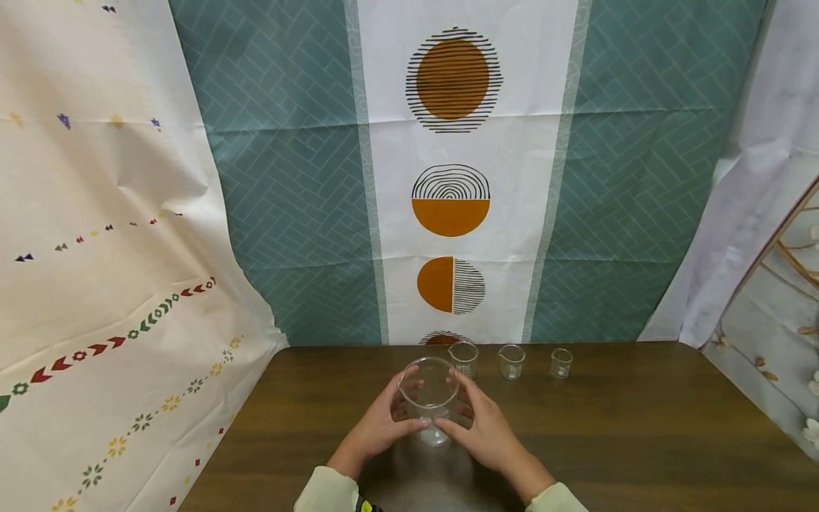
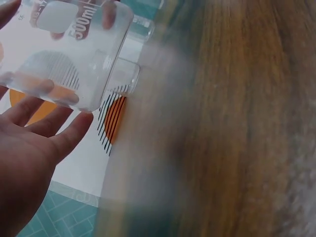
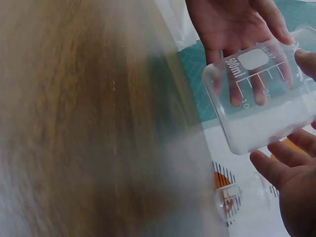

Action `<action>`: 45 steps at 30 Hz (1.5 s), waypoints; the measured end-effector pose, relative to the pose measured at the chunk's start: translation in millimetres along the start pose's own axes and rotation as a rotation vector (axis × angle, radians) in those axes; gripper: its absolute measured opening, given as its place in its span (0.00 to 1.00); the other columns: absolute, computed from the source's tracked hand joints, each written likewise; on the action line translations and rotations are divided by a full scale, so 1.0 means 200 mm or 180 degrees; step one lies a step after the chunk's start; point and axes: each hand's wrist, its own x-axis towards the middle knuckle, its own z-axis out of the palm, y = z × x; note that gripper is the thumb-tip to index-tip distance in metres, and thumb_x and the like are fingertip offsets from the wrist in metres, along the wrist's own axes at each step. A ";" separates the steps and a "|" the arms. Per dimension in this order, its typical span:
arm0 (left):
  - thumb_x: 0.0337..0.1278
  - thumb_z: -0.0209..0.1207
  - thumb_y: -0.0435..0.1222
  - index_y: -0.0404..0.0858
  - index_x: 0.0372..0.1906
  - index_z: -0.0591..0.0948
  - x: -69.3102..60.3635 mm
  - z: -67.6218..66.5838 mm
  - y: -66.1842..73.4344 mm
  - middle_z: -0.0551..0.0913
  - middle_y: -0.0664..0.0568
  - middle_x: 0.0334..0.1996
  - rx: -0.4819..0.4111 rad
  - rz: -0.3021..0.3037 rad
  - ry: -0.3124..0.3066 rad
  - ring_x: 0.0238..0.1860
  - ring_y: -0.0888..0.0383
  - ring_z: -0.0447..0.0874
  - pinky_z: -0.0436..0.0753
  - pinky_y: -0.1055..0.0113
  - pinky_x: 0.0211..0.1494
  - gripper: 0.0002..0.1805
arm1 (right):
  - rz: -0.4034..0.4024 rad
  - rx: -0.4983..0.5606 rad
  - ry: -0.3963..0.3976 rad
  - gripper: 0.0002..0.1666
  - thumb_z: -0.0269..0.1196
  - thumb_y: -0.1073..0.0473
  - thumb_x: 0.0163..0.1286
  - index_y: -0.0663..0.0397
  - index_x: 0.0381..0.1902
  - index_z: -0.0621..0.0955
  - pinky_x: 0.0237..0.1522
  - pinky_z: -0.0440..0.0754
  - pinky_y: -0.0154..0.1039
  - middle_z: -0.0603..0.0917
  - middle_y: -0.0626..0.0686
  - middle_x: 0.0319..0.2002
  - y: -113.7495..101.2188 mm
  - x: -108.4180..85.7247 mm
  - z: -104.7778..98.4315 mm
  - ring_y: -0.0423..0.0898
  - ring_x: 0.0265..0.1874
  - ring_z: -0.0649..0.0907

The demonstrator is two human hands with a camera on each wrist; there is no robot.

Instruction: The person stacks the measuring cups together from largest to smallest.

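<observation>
Both hands hold a large clear glass beaker (image 1: 431, 409) upright between them, its round rim facing up. White print on its side reads 500ml in both wrist views. My left hand (image 1: 382, 421) grips it from the left, thumb on the near side and fingers round the far side. From the right, my right hand (image 1: 485, 430) holds it the same way. In the right wrist view the beaker (image 3: 261, 94) appears raised off the table, its base apart from the wood; the left hand (image 3: 237, 29) shows behind the glass.
Three smaller glass beakers stand in a row near the table's back edge: the largest (image 1: 465, 361) partly behind the held beaker, a middle one (image 1: 512, 363) and the smallest (image 1: 561, 363) to the right. Patterned cloth (image 1: 294, 178) hangs behind the brown wooden table (image 1: 640, 427).
</observation>
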 end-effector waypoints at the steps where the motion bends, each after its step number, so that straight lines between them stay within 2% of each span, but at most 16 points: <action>1: 0.55 0.67 0.40 0.55 0.73 0.56 0.00 0.00 0.01 0.69 0.44 0.69 0.0016 0.0022 -0.0021 0.68 0.42 0.69 0.72 0.45 0.64 0.44 | 0.0002 0.0000 0.0002 0.49 0.71 0.41 0.57 0.40 0.72 0.61 0.55 0.80 0.45 0.72 0.50 0.67 0.00 -0.01 0.00 0.53 0.64 0.75; 4: 0.55 0.67 0.40 0.54 0.73 0.56 -0.01 0.01 0.02 0.69 0.43 0.68 0.0025 0.0068 -0.0057 0.67 0.42 0.69 0.72 0.46 0.65 0.44 | 0.0008 -0.0009 0.0051 0.49 0.71 0.41 0.57 0.39 0.71 0.61 0.55 0.80 0.44 0.72 0.49 0.67 -0.01 -0.03 -0.01 0.53 0.64 0.75; 11: 0.55 0.67 0.40 0.53 0.73 0.55 -0.05 0.03 0.03 0.69 0.43 0.68 0.0035 0.0035 -0.0158 0.67 0.43 0.70 0.73 0.47 0.65 0.45 | 0.0030 0.0084 0.0010 0.48 0.71 0.43 0.57 0.40 0.71 0.62 0.54 0.81 0.44 0.72 0.52 0.67 -0.01 -0.09 -0.01 0.55 0.64 0.75; 20: 0.55 0.67 0.41 0.54 0.73 0.56 -0.02 0.05 0.05 0.69 0.45 0.68 0.0052 0.0066 -0.0202 0.68 0.44 0.69 0.73 0.49 0.66 0.44 | -0.0095 0.0088 0.0095 0.47 0.71 0.43 0.56 0.38 0.70 0.62 0.53 0.81 0.45 0.74 0.52 0.65 -0.01 -0.10 -0.05 0.55 0.62 0.76; 31: 0.54 0.68 0.41 0.55 0.73 0.55 -0.04 0.08 0.04 0.69 0.46 0.68 -0.0023 0.0092 -0.0249 0.68 0.44 0.69 0.73 0.50 0.65 0.45 | 0.0002 0.0083 0.0049 0.48 0.71 0.43 0.56 0.45 0.70 0.63 0.53 0.81 0.44 0.74 0.54 0.65 0.00 -0.14 -0.05 0.55 0.61 0.78; 36: 0.54 0.68 0.39 0.53 0.73 0.56 -0.05 0.08 0.02 0.70 0.43 0.67 -0.0072 0.0106 -0.0301 0.67 0.43 0.69 0.74 0.53 0.64 0.45 | 0.0018 0.0170 0.0008 0.47 0.71 0.44 0.57 0.43 0.69 0.62 0.54 0.81 0.44 0.73 0.54 0.66 0.01 -0.16 -0.05 0.55 0.62 0.77; 45: 0.51 0.69 0.36 0.47 0.71 0.59 -0.06 0.09 0.02 0.69 0.40 0.66 -0.0169 0.0066 -0.0327 0.66 0.41 0.70 0.76 0.58 0.63 0.43 | -0.0031 0.0094 0.0008 0.45 0.71 0.43 0.56 0.44 0.67 0.64 0.51 0.82 0.41 0.75 0.54 0.64 0.02 -0.19 -0.04 0.56 0.60 0.78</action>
